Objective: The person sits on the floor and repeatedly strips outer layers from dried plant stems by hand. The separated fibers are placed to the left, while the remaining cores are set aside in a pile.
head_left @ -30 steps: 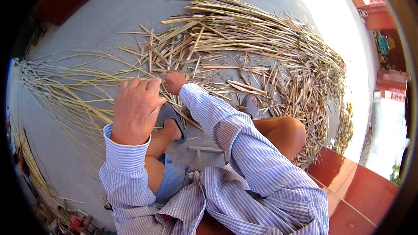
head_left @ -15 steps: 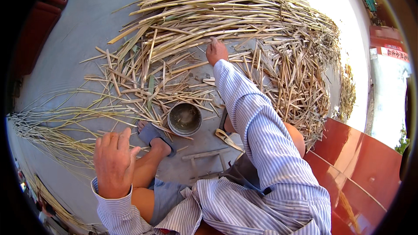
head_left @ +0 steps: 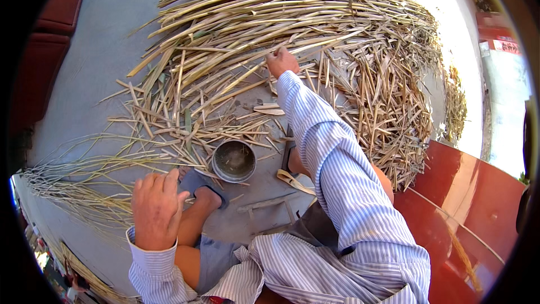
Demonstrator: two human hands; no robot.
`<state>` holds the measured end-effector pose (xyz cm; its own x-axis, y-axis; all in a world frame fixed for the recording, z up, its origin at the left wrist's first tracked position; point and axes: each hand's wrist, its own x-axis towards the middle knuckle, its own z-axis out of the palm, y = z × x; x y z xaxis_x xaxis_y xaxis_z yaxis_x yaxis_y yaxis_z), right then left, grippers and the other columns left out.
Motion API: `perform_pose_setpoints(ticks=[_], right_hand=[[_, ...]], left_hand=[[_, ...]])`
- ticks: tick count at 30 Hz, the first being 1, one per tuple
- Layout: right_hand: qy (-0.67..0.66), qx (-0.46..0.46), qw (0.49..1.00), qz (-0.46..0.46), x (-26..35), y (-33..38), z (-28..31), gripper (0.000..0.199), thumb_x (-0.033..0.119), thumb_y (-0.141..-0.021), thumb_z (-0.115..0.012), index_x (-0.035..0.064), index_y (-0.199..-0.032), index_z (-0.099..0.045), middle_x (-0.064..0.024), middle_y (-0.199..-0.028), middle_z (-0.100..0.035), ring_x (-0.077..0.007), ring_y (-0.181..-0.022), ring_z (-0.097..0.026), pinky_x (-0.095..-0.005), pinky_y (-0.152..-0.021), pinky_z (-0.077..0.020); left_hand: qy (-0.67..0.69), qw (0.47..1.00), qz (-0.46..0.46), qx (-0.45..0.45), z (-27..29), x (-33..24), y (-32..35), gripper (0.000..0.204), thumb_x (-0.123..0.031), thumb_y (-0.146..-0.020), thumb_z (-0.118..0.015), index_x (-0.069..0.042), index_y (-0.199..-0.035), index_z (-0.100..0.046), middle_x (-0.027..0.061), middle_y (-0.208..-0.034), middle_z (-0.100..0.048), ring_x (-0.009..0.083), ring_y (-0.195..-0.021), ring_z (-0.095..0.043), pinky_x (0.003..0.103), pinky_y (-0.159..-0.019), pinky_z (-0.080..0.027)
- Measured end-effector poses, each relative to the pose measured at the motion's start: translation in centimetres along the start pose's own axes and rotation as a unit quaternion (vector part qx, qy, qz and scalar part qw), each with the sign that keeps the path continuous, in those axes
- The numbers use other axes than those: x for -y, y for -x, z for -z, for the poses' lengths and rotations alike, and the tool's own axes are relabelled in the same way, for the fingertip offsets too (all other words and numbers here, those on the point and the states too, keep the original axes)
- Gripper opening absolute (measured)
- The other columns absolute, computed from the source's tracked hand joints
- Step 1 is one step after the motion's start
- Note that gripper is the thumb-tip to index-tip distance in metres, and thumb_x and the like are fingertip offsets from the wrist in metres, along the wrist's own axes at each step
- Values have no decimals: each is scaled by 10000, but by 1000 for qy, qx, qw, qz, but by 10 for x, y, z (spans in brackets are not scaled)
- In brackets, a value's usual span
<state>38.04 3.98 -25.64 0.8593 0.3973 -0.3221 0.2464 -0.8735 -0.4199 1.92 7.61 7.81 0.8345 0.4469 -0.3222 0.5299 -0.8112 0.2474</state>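
Your right hand point(head_left: 282, 62) is out at full reach, at the near edge of the stalk pile point(head_left: 253, 25). Fingers curled in, closed around a long pale stalk point(head_left: 239, 83) that shows on both sides of the fist (fingertips partly hidden, so the exact pinch can't be told). That stalk slants from lower left to upper right, along the pile's near side.

Your left hand point(head_left: 156, 209) is up above your left leg point(head_left: 191, 219), back of the hand to the camera. Fingers loosely bent and side by side, thumb standing off; no grip shows, though the palm is hidden.

The pile lies across the far side of the grey floor point(head_left: 118, 39), stalks mostly lengthwise. Short broken pieces point(head_left: 382, 101) heap up to its right, and more are scattered nearer to you. A round bowl point(head_left: 234, 179) sits between your feet, dark inside. Just right of it, a folded tan strip point(head_left: 293, 181) lies by your right foot; a low wooden stool point(head_left: 269, 202) is closer to you. Thin branches point(head_left: 84, 183) fan out on your left. Red tiles point(head_left: 467, 191) on the right, dark red furniture point(head_left: 48, 67) at far left.
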Motion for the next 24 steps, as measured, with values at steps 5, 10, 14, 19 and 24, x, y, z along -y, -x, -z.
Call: perform_pose_setpoints(ticks=[5,10,14,19,24], right_hand=[[-555,-34,809,-192,-16,8,19,212,86,-760,-730,-34,-907,-635,-156,-839,-680,-219,-713,-671,-350,-601,-528],[-786,145,585,-138,55,96,86,155,102,-868,-720,23,-949,-614,-56,-860,-676,-131,-668,-629,-241,-565,-557],[-754,243,608,-49,110,189,145,163,127,-886,-710,35,-976,-609,-67,-882,-678,-146,-727,-656,-233,-586,-568],[-655,293,697,7,129,238,220,285,267,-941,-653,11,-1056,-606,-94,-943,-687,-178,-834,-685,-270,-674,-575],[-655,309,690,9,122,234,255,245,215,-961,-615,-5,-1066,-599,-124,-974,-684,-194,-861,-689,-272,-690,-585]], left_hand=[[-64,990,-51,-112,2,-4,-9,468,-193,-746,-743,-4,-1149,-597,126,-944,-617,295,-918,-566,407,-798,-412],[-124,933,-70,-330,13,-11,-23,485,-224,-762,-739,-25,-1179,-591,85,-1056,-650,249,-993,-585,391,-823,-412],[-160,914,-77,-364,32,-8,-38,382,-273,-804,-710,-33,-1091,-632,80,-979,-674,247,-940,-600,385,-783,-411],[-97,942,15,-322,69,-10,-4,317,-352,-821,-683,-51,-918,-661,101,-821,-658,289,-790,-616,406,-697,-421],[-9,916,-60,-396,79,-6,12,288,-333,-793,-723,-58,-854,-664,99,-762,-666,296,-745,-640,424,-649,-449]])
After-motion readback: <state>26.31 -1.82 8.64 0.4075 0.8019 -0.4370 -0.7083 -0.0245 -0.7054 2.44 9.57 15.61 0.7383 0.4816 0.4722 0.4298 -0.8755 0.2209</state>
